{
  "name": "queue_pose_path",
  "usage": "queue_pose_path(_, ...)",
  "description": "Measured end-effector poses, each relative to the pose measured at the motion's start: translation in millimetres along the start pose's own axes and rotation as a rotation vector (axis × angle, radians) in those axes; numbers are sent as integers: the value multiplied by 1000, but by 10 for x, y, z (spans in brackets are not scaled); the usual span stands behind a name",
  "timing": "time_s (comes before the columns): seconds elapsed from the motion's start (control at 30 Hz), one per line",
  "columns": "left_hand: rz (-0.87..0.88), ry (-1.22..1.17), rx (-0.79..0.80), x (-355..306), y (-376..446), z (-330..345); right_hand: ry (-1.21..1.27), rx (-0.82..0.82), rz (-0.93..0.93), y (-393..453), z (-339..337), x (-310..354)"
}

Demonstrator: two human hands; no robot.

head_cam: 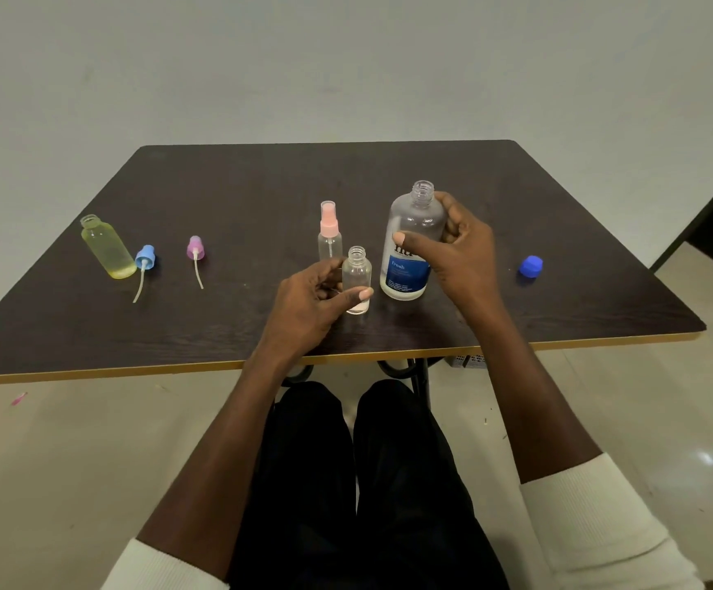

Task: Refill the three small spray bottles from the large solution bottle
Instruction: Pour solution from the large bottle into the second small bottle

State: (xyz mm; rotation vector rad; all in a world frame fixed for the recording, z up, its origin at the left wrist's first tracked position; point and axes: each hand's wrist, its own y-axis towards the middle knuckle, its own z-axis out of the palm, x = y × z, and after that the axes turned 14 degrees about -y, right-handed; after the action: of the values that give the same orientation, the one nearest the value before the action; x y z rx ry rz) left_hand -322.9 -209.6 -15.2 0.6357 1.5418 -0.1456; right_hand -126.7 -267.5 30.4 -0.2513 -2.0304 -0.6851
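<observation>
Clear small bottle (357,279) at frame centre, steadied by left hand (310,306), needs right hand (459,249), gripping the large solution bottle (410,244), to tilt slowly, neck over neck

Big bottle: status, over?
Right hand grips uncapped large bottle, upright on table. Left hand holds open small bottle. Pour not begun. Path unobstructed.

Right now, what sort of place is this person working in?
Probably a plain indoor room set up as a makeshift workstation: one dark table against a bare pale wall, a light tiled floor, and only bottles and caps laid out.
</observation>
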Motion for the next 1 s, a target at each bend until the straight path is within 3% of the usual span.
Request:
queue_pose_path(0.3,-6,37,3,-23,-15,3,10,-57,24,-73,148,-36)
queue_pose_path(0.4,22,15,2,-31,-28,-1,-77,-250,63,-163,178,-7)
queue_pose_path(0.5,57,2,-24,-8,-51,0,-232,-529,-174,-298,214,93)
queue_pose_path(0.6,95,3,-101,35,-61,-19,-284,-617,-368,-382,328,171)
queue_pose_path(0.83,156,-58,-399,2,-59,-246,-303,-374,-452,-484,706,169)
queue_pose_path(1.0,114,55,-597,2,109,-598,-384,-110,-325,-456,990,146)
